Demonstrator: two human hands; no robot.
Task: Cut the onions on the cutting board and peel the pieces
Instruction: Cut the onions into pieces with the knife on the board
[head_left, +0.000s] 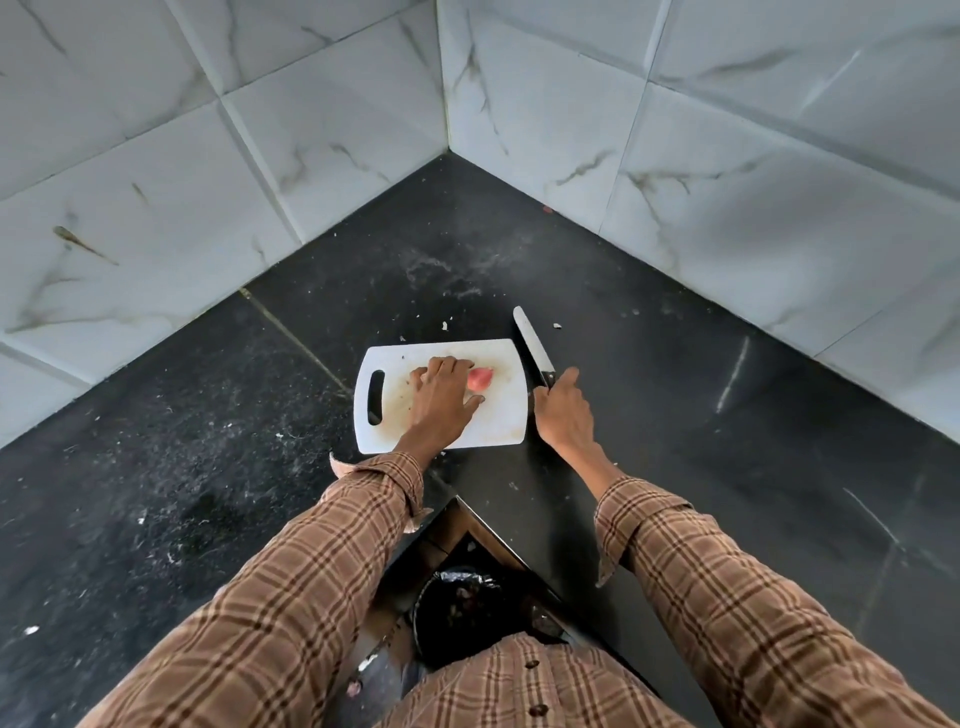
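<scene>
Steadying onion (480, 378) on cutting board (498, 421), left hand (441, 397) spread flat; right hand (563, 410) grip wrapping knife (532, 349) handle; cutting likely coming next.

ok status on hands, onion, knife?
Left hand on onion, on cutting board. Right hand gripping knife, blade beside board. Nothing in the way.

No readable text, labels, brands or numbers anywhere: white plastic cutting board (441, 395) at frame centre is unmarked, steel-bladed black-handled knife (532, 348) just right of it shows no legible stamp, grey marbled wall tiles (727, 156) across the top are plain.
</scene>
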